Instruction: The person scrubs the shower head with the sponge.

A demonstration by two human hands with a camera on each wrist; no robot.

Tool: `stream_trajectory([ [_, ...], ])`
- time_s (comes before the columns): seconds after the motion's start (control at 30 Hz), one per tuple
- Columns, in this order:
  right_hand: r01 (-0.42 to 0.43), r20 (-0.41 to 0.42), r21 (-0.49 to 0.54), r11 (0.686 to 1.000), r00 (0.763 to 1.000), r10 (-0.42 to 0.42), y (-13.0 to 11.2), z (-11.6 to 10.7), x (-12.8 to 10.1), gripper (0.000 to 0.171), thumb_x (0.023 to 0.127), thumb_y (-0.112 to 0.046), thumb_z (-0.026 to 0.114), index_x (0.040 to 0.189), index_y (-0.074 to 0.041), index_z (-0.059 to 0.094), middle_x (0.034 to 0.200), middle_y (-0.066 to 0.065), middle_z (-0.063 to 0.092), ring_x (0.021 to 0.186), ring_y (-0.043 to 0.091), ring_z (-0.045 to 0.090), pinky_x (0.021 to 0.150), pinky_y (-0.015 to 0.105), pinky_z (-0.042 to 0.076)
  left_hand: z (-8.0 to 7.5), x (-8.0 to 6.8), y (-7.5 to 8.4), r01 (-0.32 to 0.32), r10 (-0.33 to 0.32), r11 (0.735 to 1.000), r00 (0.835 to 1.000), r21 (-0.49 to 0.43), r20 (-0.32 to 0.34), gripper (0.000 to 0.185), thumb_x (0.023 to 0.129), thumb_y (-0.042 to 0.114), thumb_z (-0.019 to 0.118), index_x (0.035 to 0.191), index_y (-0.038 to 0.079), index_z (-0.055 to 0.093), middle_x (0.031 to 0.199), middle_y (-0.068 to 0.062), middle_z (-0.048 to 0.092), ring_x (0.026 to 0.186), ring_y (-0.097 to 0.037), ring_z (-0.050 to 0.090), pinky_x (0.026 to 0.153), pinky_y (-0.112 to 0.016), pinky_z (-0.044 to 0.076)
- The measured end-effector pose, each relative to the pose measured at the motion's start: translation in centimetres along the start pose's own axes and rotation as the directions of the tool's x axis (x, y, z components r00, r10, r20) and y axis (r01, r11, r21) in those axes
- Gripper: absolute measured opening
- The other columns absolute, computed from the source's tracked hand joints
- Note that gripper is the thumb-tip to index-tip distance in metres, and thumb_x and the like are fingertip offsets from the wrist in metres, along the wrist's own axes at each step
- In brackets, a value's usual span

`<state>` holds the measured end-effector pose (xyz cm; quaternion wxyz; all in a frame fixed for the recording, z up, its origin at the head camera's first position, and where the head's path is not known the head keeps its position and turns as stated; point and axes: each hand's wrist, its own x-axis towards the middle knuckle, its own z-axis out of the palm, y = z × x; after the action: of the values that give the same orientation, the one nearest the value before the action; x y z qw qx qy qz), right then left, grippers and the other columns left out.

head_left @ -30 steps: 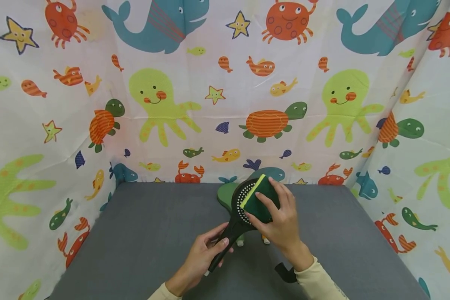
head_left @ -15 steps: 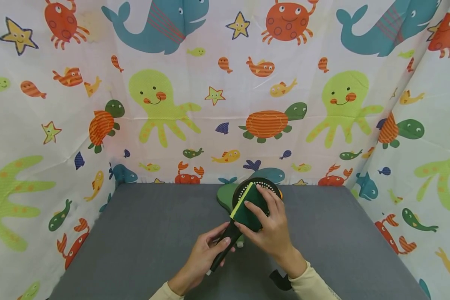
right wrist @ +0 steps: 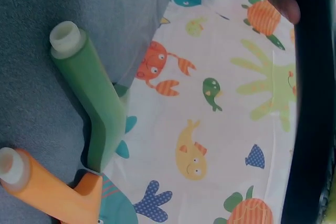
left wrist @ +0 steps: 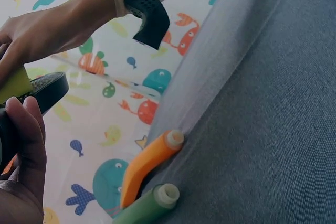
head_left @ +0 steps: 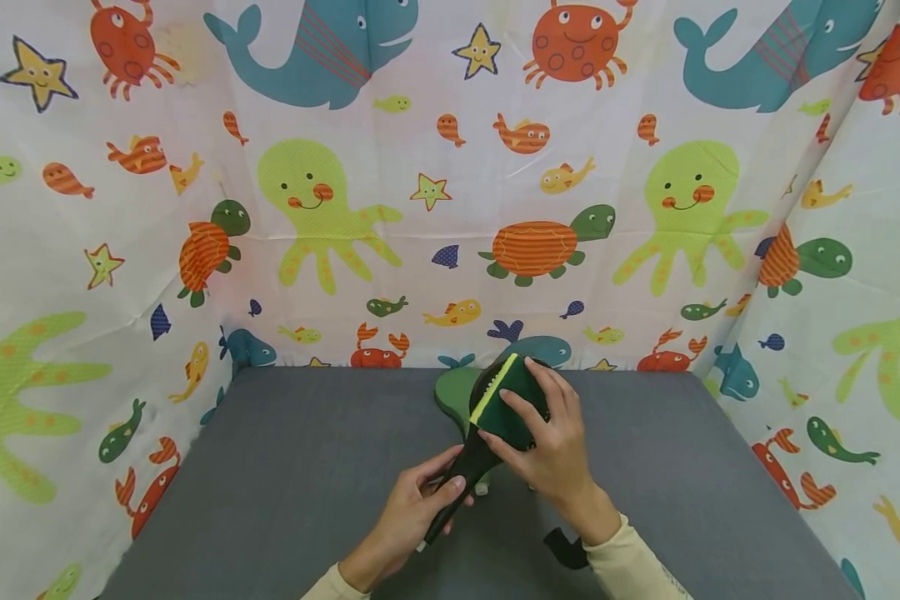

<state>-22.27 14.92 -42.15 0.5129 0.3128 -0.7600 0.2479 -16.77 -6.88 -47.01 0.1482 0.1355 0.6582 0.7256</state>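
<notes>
My left hand (head_left: pixel 412 504) grips the handle of a black shower head (head_left: pixel 474 458), which slants up to the right. A sponge (head_left: pixel 512 404), dark green with a yellow layer, covers most of its round face. My right hand (head_left: pixel 551 442) holds that sponge between thumb and fingers against the face. In the left wrist view the sponge's yellow layer (left wrist: pixel 18 83) shows beside the black rim (left wrist: pixel 55 88). Behind the hands a green shower head (head_left: pixel 453 390) lies on the table, partly hidden. An orange one (right wrist: pixel 58 190) lies beside it in the right wrist view.
A grey cloth (head_left: pixel 307 467) covers the table. White curtain (head_left: pixel 435 317) printed with sea animals stands at the back and both sides. A black strap piece (head_left: pixel 566 550) hangs by the right wrist.
The sponge has moved down and left across the black shower head's face, then slightly back up and right. The left hand keeps its grip; the shower head has shifted slightly.
</notes>
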Motion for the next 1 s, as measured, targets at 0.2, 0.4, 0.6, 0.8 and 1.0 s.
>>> stream_trajectory([
  [0.2, -0.094, -0.009, -0.028, 0.995, 0.996, 0.094, 0.4, -0.1, 0.3, 0.057, 0.086, -0.061, 0.064, 0.113, -0.011, 0.069, 0.144, 0.023, 0.049, 0.124, 0.043, 0.047, 0.095, 0.061, 0.044, 0.2, 0.0, -0.1, -0.029, 0.029, 0.999, 1.0, 0.034, -0.006, 0.055, 0.097, 0.027, 0.062, 0.147, 0.011, 0.045, 0.109, -0.031, 0.065, 0.083, -0.01, 0.068, 0.053, -0.024, 0.051],
  [0.4, -0.125, 0.003, -0.018, 0.992, 0.992, 0.125, 0.0, 0.3, 0.4, 0.057, 0.087, -0.061, 0.063, 0.113, -0.011, 0.068, 0.145, 0.023, 0.048, 0.126, 0.042, 0.046, 0.093, 0.062, 0.047, 0.2, 0.1, -0.4, -0.038, 0.039, 0.998, 0.999, 0.053, -0.013, 0.054, 0.097, 0.028, 0.062, 0.147, 0.013, 0.046, 0.108, -0.029, 0.066, 0.084, -0.011, 0.068, 0.052, -0.025, 0.051],
  [0.6, -0.096, 0.034, 0.002, 0.995, 0.995, 0.096, -0.8, 0.9, 0.3, 0.055, 0.088, -0.061, 0.061, 0.114, -0.013, 0.068, 0.144, 0.023, 0.048, 0.126, 0.042, 0.046, 0.093, 0.062, 0.046, 0.2, 0.2, -0.5, -0.058, 0.058, 0.995, 0.998, 0.076, -0.009, 0.052, 0.098, 0.027, 0.061, 0.146, 0.015, 0.047, 0.102, -0.026, 0.068, 0.083, -0.011, 0.068, 0.052, -0.025, 0.052],
  [0.8, -0.06, 0.054, 0.011, 0.998, 0.997, 0.059, -1.3, 1.3, 0.1, 0.055, 0.088, -0.062, 0.061, 0.114, -0.015, 0.068, 0.143, 0.022, 0.05, 0.127, 0.042, 0.047, 0.098, 0.062, 0.042, 0.2, 0.3, -0.3, -0.054, 0.056, 0.997, 0.998, 0.059, -0.035, 0.051, 0.098, 0.028, 0.061, 0.146, 0.016, 0.047, 0.105, -0.02, 0.068, 0.087, -0.015, 0.068, 0.053, -0.025, 0.052],
  [1.0, -0.037, 0.049, 0.037, 0.999, 0.998, 0.036, -1.4, 1.4, -0.1, 0.052, 0.088, -0.06, 0.063, 0.114, -0.015, 0.069, 0.142, 0.023, 0.051, 0.126, 0.042, 0.048, 0.1, 0.058, 0.04, 0.0, 0.4, -0.1, -0.038, 0.039, 0.999, 0.998, 0.014, -0.05, 0.051, 0.098, 0.031, 0.06, 0.146, 0.019, 0.047, 0.125, -0.014, 0.062, 0.09, -0.017, 0.068, 0.056, -0.025, 0.053],
])
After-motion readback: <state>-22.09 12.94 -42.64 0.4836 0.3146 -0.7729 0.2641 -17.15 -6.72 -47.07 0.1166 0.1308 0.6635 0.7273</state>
